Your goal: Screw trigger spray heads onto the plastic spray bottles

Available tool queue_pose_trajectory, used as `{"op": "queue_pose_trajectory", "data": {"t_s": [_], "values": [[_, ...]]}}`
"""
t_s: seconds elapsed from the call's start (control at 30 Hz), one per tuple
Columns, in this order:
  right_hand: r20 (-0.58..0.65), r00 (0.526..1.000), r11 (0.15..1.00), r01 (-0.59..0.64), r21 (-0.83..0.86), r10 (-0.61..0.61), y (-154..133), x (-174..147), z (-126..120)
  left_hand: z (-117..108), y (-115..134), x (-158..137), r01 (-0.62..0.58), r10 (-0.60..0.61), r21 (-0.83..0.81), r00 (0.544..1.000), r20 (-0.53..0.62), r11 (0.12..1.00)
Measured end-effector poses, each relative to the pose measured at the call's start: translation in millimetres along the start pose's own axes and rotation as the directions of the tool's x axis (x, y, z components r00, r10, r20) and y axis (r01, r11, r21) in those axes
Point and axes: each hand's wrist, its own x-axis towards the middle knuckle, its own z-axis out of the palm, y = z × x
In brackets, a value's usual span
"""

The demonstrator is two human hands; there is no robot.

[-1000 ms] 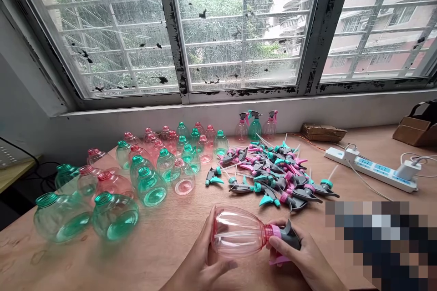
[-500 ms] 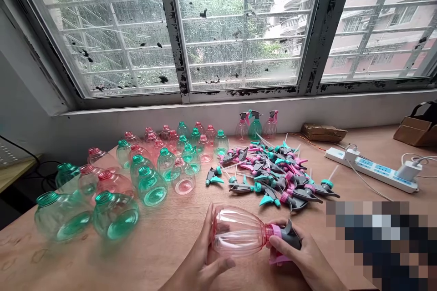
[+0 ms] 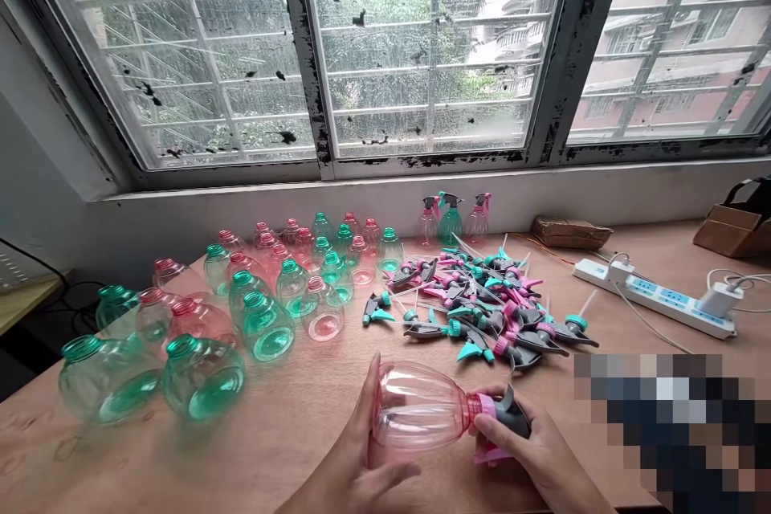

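Observation:
A clear pink spray bottle (image 3: pixel 418 405) lies sideways above the table's front edge, its base toward the left. On its neck sits a trigger spray head (image 3: pixel 511 415) with a pink collar, dark grey body and pink trigger. My right hand (image 3: pixel 542 454) grips this head, thumb on the collar. Against the bottle's base rests my left hand (image 3: pixel 355 450), fingers straight and thumb stretched away from the bottle. Beyond them is a heap of loose spray heads (image 3: pixel 475 305) in pink, teal and grey, with white dip tubes.
Several open green and pink bottles (image 3: pixel 265 329) stand on the left of the wooden table (image 3: pixel 283 442). Three bottles with heads (image 3: pixel 450 221) stand by the wall. A white power strip (image 3: pixel 656 299), a brown package (image 3: pixel 571 233) and a cardboard box (image 3: pixel 732 217) are at the right.
My left thumb and fingers have opened away from the bottle's side, leaving the palm by its base. The right hand keeps its grip on the spray head.

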Motion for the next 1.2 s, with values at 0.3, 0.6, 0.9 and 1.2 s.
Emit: {"op": "queue_pose_trajectory", "data": {"t_s": [0.3, 0.6, 0.9, 1.2], "values": [[-0.010, 1.000, 1.000, 0.003, 0.009, -0.003, 3.0, 1.1, -2.4, -1.4, 6.1, -0.6, 0.042, -0.041, -0.022, 0.998, 0.038, 0.999], [0.045, 0.999, 1.000, 0.006, -0.003, -0.006, -1.1, -0.6, -0.1, -2.9, 2.4, -2.0, 0.032, -0.034, 0.048, 0.998, 0.046, 0.998], [0.025, 0.999, 0.999, 0.029, -0.041, -0.028, -5.5, -0.9, 0.1, 1.1, 7.2, -1.8, 0.016, -0.016, 0.029, 1.000, -0.004, 0.999], [0.036, 0.999, 0.999, 0.008, -0.038, -0.007, -0.2, -0.1, -0.9, 2.7, 14.8, -1.9, 0.043, -0.043, -0.061, 0.999, 0.016, 0.997]]}}
